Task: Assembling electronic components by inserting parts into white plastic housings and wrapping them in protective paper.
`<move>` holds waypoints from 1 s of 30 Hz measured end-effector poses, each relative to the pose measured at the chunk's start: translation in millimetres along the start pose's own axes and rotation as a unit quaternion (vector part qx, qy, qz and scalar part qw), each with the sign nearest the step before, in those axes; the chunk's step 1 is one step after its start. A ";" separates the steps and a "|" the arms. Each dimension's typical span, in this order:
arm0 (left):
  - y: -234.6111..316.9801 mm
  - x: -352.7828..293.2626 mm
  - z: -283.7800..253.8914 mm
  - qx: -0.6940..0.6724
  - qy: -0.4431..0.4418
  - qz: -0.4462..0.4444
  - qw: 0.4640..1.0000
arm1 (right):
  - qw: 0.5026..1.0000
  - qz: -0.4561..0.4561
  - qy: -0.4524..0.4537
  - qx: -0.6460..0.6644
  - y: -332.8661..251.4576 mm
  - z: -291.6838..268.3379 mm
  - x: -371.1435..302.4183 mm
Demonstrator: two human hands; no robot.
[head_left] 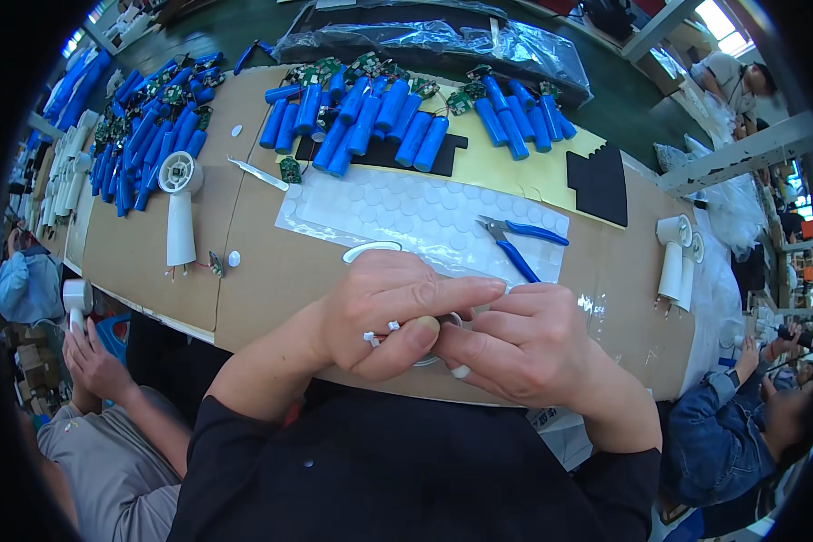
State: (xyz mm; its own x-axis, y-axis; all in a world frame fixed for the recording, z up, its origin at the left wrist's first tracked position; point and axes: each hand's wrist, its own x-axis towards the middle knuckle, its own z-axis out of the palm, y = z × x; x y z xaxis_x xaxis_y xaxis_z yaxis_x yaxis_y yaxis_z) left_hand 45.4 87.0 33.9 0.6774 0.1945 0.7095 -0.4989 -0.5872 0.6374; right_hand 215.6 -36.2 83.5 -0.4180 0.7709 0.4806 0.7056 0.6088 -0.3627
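Close in front of my body, my left hand (384, 312) and my right hand (533, 348) meet with bent fingers around a white round-rimmed part (427, 359). Most of that part is hidden by the fingers. Two small white plug connectors (370, 338) stick out beside my left thumb. A small white bit (461, 371) shows at a fingertip of my right hand. Just beyond the hands lie a white curved ring piece (372, 248) and blue-handled nippers (521, 242), the latter on a translucent sheet of round stickers (397, 212).
Blue battery cells with green circuit boards lie in heaps at the far left (149, 144) and far middle (366, 117). A white fan housing (181, 221) is on the left, more housings (673, 262) on the right. A knife (257, 173) and black foam (598, 185) lie beyond. Co-workers sit both sides.
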 end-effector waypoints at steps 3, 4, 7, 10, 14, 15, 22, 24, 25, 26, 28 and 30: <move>1.5 1.7 1.0 0.013 -0.010 -0.009 1.000 | 0.999 0.020 -0.016 -0.029 -4.1 -2.8 3.3; 1.8 2.6 1.4 0.020 -0.017 -0.009 1.000 | 0.998 0.028 -0.031 -0.041 -5.0 -3.0 3.3; 0.9 3.4 2.7 0.026 -0.023 -0.005 0.999 | 0.995 0.043 -0.063 -0.058 -8.0 -5.4 5.2; 1.3 3.2 4.3 0.032 -0.025 -0.003 0.999 | 0.989 0.057 -0.121 -0.061 -10.8 -12.8 6.9; 3.9 5.6 3.1 0.035 -0.051 -0.017 0.998 | 0.970 0.084 -0.224 -0.053 -12.8 -25.1 14.8; 4.1 4.9 2.8 0.034 -0.053 -0.016 0.998 | 0.970 0.086 -0.223 -0.053 -12.4 -26.1 15.8; 2.5 4.5 6.3 0.031 -0.056 -0.014 0.998 | 0.959 0.094 -0.267 -0.025 -12.6 -34.8 19.1; 3.9 3.8 5.9 0.034 -0.054 -0.013 0.998 | 0.957 0.093 -0.273 -0.022 -12.9 -35.7 18.8; 5.3 3.9 4.4 0.032 -0.059 -0.016 0.998 | 0.952 0.102 -0.289 -0.022 -13.3 -36.1 18.5; 5.1 4.4 4.0 0.029 -0.065 -0.017 0.997 | 0.945 0.114 -0.305 -0.023 -13.9 -36.7 17.2; 1.7 2.9 5.4 0.024 -0.048 -0.009 0.999 | 0.964 0.107 -0.243 -0.010 -11.1 -30.8 7.4; 0.8 0.8 5.4 0.022 -0.028 -0.004 0.999 | 0.979 0.096 -0.182 0.006 -10.0 -29.2 2.6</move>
State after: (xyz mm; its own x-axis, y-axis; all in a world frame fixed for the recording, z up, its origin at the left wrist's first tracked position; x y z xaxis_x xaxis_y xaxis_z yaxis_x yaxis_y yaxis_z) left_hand 48.5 82.5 33.3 0.7112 0.1565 0.6853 -0.4694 -0.6201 0.6287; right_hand 224.2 -45.8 111.7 -0.4566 0.8853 0.0883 0.7845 0.4475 -0.4292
